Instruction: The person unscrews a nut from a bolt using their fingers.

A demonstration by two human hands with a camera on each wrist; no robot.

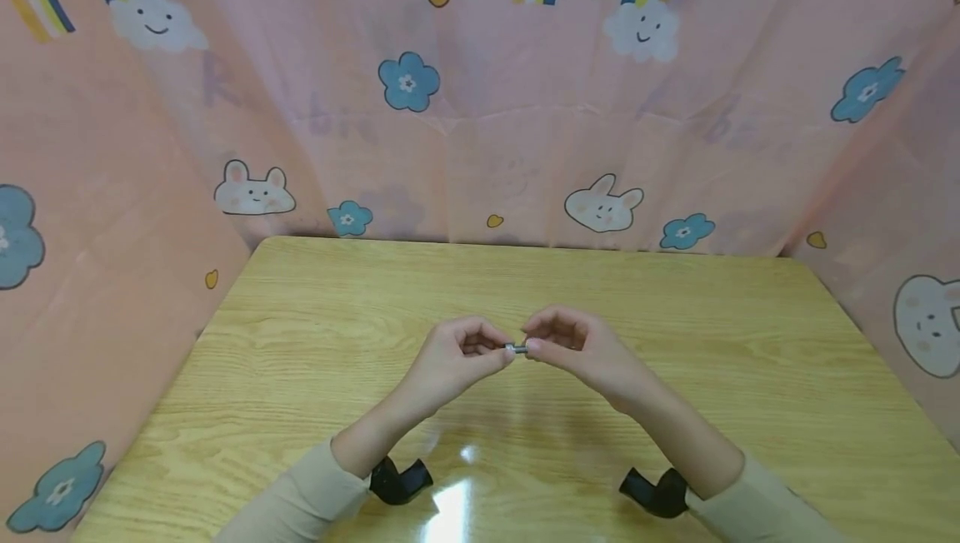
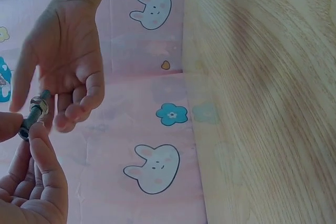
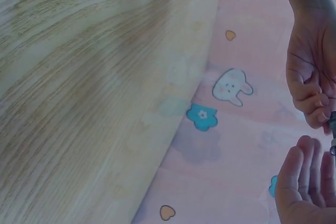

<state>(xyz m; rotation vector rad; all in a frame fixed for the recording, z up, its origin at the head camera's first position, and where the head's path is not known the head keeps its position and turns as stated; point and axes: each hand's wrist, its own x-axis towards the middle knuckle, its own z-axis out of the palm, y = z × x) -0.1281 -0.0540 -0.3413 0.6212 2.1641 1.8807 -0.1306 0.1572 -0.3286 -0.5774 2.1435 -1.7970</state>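
Observation:
Between the two hands is a small metal bolt (image 2: 34,114) with a nut (image 2: 38,103) on its thread. My left hand (image 1: 453,356) pinches the bolt's head between thumb and fingertips, which the left wrist view shows from below. The right hand (image 1: 588,347) is at the bolt's other end, its thumb tip right by the nut. In the right wrist view the fingers of that right hand (image 3: 304,187) are fairly straight and spread from the thumb. Only part of the bolt shows at that view's right edge.
Both hands are above a light wood-grain table (image 1: 337,293). A pink curtain (image 1: 480,151) printed with rabbits, flowers and rainbows hangs behind and beside it. Black straps with mounts (image 1: 401,480) sit at both wrists, below the beige sleeves (image 1: 300,493).

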